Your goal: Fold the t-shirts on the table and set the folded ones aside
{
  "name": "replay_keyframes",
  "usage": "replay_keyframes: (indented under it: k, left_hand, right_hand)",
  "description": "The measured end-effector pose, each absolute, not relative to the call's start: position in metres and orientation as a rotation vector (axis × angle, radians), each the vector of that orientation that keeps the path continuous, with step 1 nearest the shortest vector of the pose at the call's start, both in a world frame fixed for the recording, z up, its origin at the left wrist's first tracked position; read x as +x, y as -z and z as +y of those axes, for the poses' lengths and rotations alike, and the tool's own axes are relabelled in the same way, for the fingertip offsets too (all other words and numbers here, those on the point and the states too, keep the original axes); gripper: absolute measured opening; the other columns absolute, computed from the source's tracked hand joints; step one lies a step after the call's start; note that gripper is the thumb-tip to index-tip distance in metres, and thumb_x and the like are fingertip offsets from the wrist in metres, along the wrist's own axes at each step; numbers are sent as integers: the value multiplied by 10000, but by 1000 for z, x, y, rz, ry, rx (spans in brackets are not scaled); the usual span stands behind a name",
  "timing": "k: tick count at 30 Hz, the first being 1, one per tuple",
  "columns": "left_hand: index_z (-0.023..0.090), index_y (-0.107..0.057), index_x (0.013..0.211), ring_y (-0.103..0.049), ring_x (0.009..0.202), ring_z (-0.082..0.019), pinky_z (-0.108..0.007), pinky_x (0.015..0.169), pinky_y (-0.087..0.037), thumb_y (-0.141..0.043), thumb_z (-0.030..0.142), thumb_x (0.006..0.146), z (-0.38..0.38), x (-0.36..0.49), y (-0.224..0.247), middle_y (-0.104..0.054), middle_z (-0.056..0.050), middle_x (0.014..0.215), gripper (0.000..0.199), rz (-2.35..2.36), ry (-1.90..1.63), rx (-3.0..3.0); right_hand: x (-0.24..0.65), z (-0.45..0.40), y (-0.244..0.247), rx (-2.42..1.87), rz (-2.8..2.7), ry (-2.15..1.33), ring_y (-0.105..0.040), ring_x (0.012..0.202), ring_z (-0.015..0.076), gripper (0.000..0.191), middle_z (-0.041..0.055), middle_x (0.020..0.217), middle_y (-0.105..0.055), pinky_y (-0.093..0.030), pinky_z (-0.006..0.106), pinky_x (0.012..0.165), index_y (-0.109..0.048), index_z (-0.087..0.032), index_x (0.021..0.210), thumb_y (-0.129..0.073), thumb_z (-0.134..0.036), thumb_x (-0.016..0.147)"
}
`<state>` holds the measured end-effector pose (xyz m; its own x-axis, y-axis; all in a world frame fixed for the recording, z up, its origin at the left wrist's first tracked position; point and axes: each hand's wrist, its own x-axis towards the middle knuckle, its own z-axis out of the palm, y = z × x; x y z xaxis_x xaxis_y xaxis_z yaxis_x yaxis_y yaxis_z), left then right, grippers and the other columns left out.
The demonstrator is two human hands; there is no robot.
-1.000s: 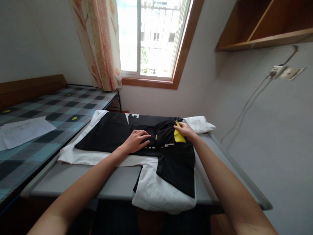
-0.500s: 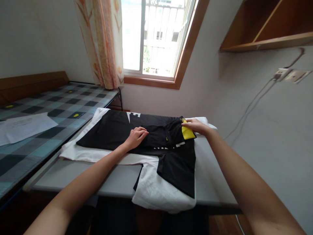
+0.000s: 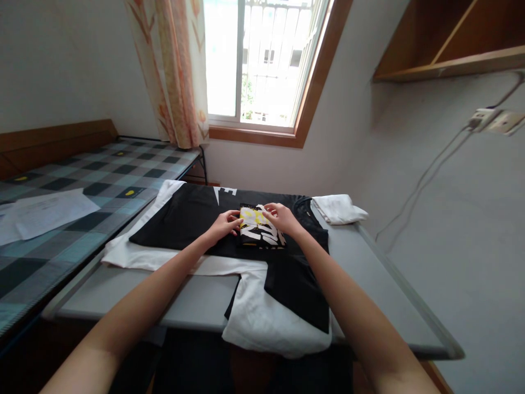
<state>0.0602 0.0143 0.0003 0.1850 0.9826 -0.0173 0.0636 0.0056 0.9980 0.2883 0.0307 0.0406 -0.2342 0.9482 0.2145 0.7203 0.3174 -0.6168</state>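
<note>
A small folded black garment (image 3: 257,234) with yellow and white print rests on a black T-shirt (image 3: 176,219) spread flat, which bears white lettering near its far edge. My left hand (image 3: 223,226) grips the bundle's left edge, thumb on top. On its far right side, my right hand (image 3: 282,216) is closed on the bundle, fingers over the top. Beneath the black T-shirt lies a white shirt (image 3: 270,323), its near sleeve hanging over the front edge of the grey table (image 3: 369,290).
A folded white cloth part (image 3: 338,209) lies at the table's far right. Left of the table, a bed with a checked cover (image 3: 156,164) carries paper sheets (image 3: 53,213). Beyond are a window (image 3: 262,65) and curtain (image 3: 180,82). A cable (image 3: 426,175) hangs along the right wall.
The black garment's yellow end has been folded leftward, making a compact bundle with its print facing up. My right hand moved left with it; my left hand now grips its left edge.
</note>
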Motion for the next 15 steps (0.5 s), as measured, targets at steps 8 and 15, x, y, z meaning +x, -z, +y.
replay_keyframes:
  k: [8,15]
  left_hand:
    - [162,-491,1307,-637,699,-127,-186,523,-485,-818,219,664,11,66,2,-674,-36,869,724,1155,-1079,1300]
    - [188,-481,1258,-629,663,-109,-197,565,-502,-637,127,714,14,62,0,-653,-19,850,569,1213,-1089,1156]
  right_hand:
    - [294,26,11,-1424,-1776,-526,-437,1363,260,621,179,1429,-518,-328,405,1139,-542,-125,1386,-440,-539,935]
    - [289,18,14,-1383,-2048,-419,-213,1479,312,623,123,1578,-328,-230,497,1177,-544,-220,1411,-513,-570,896]
